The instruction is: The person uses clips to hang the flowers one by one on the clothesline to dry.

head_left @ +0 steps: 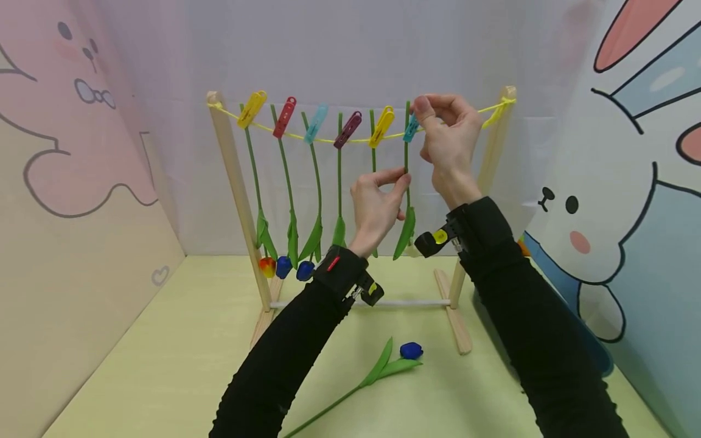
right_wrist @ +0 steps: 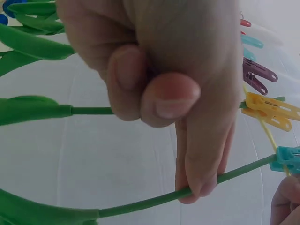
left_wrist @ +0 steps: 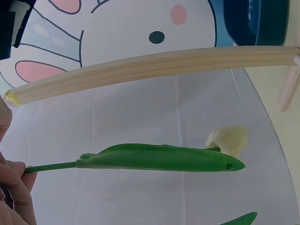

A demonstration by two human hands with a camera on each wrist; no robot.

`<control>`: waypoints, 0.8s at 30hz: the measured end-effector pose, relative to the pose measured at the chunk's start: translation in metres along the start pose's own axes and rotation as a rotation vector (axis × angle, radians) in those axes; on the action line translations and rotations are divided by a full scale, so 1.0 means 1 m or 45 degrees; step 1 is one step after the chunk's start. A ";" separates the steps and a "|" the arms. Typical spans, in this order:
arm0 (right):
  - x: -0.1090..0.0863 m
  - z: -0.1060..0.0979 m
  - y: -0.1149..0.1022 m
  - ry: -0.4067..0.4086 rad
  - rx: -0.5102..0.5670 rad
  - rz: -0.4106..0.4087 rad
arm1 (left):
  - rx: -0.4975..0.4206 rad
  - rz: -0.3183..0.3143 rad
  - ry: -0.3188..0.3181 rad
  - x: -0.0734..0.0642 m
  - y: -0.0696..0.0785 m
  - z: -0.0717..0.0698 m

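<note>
My left hand (head_left: 378, 204) pinches the green stem (right_wrist: 145, 203) of an artificial tulip between thumb and fingertips. The tulip's pale flower head (left_wrist: 229, 139) hangs down beside a long green leaf (left_wrist: 159, 158). Above, my right hand (head_left: 451, 137) holds a blue clothespin (head_left: 412, 128) at the yellow line (head_left: 358, 140), with the stem's top end standing up beside it. In the right wrist view, the clothespin's jaws sit over stem and line. Left of my hands, several tulips hang heads down from yellow (head_left: 381, 126), purple (head_left: 348, 129), light blue (head_left: 316, 123) and red (head_left: 284, 117) clothespins.
The line runs between two wooden posts (head_left: 232, 164), joined low down by a white bar (head_left: 405, 303). A blue tulip (head_left: 411, 351) lies on the pale green table (head_left: 164, 365) in front. At the right, a dark blue bin (head_left: 597, 356) stands partly behind my right arm.
</note>
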State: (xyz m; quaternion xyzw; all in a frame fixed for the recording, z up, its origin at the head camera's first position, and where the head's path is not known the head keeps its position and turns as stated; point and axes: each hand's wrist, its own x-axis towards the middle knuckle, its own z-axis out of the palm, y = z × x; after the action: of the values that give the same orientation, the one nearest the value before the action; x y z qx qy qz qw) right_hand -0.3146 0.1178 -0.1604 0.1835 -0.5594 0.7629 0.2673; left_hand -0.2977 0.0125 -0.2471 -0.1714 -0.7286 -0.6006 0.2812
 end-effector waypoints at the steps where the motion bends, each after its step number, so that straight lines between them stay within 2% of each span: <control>1: 0.000 -0.001 0.000 -0.014 -0.012 -0.010 | 0.009 0.006 0.001 0.000 0.000 0.000; 7: -0.001 -0.004 0.001 -0.076 -0.079 -0.064 | 0.058 0.041 -0.004 0.001 -0.002 -0.001; 11: -0.005 -0.007 0.001 -0.088 -0.188 -0.121 | 0.090 0.105 -0.008 -0.005 -0.004 -0.004; 13: -0.009 -0.011 0.001 -0.097 -0.288 -0.185 | 0.109 0.165 -0.006 -0.011 -0.005 -0.007; 17: -0.023 -0.023 0.005 -0.127 -0.425 -0.386 | 0.118 0.292 -0.018 -0.033 -0.012 -0.018; 18: -0.029 -0.028 0.007 -0.148 -0.440 -0.432 | 0.121 0.312 -0.039 -0.040 -0.014 -0.021; 20: -0.041 -0.040 0.012 -0.201 -0.455 -0.484 | 0.122 0.309 -0.133 -0.056 -0.021 -0.030; 22: -0.057 -0.057 0.019 -0.278 -0.488 -0.495 | 0.146 0.250 -0.282 -0.074 -0.030 -0.040; 24: -0.072 -0.078 0.027 -0.344 -0.555 -0.483 | 0.197 0.148 -0.466 -0.093 -0.040 -0.052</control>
State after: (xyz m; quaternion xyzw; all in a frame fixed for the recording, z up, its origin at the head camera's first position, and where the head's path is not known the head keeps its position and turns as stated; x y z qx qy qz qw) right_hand -0.2725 0.1713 -0.2464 0.3225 -0.6959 0.5305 0.3610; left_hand -0.2380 -0.0384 -0.3294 -0.2973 -0.8004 -0.4845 0.1905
